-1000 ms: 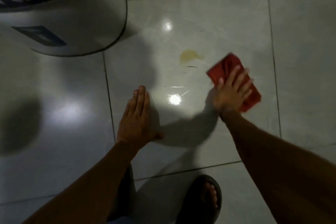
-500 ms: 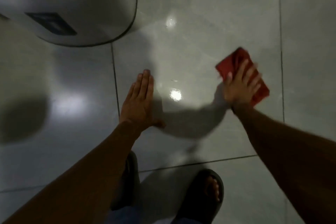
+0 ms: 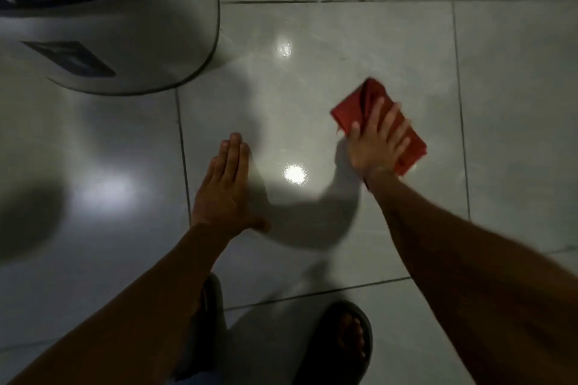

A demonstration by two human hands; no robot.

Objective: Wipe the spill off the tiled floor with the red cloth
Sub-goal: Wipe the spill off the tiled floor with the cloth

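My right hand (image 3: 378, 142) presses flat on the folded red cloth (image 3: 353, 105), which lies on the glossy pale tiled floor (image 3: 344, 40) right of centre. Its fingers are spread over the cloth and point up and to the right. My left hand (image 3: 226, 184) rests palm down on the same tile, to the left of the cloth, fingers together and holding nothing. No yellowish spill shows on the tile now; only light reflections shine between my hands.
A large white rounded appliance (image 3: 131, 40) with a dark top stands at the upper left, close to my left hand. My two dark sandals (image 3: 347, 344) show at the bottom edge. Dark grout lines (image 3: 459, 103) cross the floor.
A yellowish spot seen above the cloth one second ago is no longer visible. The right hand and cloth stayed pressed to the floor, shifting slightly. The left hand has not moved.
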